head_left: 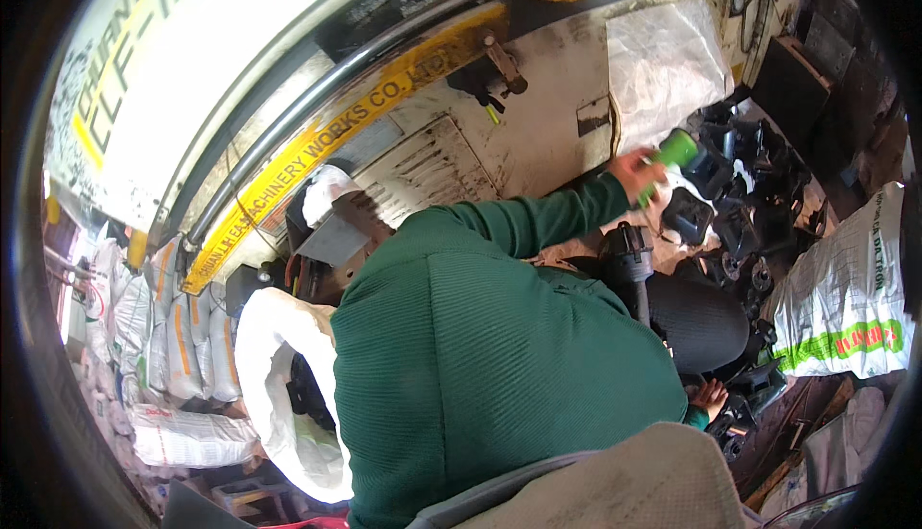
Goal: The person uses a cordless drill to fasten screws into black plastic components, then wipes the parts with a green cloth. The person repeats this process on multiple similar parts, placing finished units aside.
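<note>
One green object (pixel 678 149) is sitting in the grip of the left hand (pixel 634 172), beside a pile of black parts (pixel 736 229). The right hand (pixel 709 396) is showing lower down, near more parts; I cannot tell whether it is gripping one. A white sack (pixel 837 289) is standing at the right of the pile.

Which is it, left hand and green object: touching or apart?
Touching. The head view shows the left hand wrapped around the green object, one end protruding.
</note>
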The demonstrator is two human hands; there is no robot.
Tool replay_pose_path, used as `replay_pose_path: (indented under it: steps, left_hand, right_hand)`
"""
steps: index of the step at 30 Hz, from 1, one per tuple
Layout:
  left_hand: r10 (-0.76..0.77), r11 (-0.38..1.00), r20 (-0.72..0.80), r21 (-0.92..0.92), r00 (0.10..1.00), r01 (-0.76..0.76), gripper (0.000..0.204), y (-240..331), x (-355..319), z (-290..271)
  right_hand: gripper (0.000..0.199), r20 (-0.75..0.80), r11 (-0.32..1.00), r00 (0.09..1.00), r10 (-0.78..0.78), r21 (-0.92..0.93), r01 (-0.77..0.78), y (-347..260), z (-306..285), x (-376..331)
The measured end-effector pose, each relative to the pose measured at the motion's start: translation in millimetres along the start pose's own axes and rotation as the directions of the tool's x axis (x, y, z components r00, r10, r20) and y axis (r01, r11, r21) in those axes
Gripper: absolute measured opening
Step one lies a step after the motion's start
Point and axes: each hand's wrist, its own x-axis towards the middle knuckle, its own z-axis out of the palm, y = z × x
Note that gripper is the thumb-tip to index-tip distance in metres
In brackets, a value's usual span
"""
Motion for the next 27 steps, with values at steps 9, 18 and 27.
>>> replay_pose_path:
  steps: [9, 18, 27]
  left_hand:
    - [0.375, 0.914, -0.629, 0.376, 0.681, -0.156, 0.035, 14, -36, -125]
    - [0.453, 0.84, -0.873, 0.486, 0.181, 0.243, 0.044, 4, -23, -257]
    - [0.78, 0.625, -0.622, 0.78, 0.072, -0.027, 0.043, 57, 5, -349]
  right_hand:
    - [0.049, 0.033, 0.998, 0.998, -0.048, 0.044, 0.046, -8, -32, 19]
    - [0.046, 0.078, 0.993, 0.993, -0.087, 0.081, 0.08, 0, -23, 8]
    - [0.038, 0.547, 0.973, 0.837, -0.004, 0.196, -0.123, 39, -37, 84]
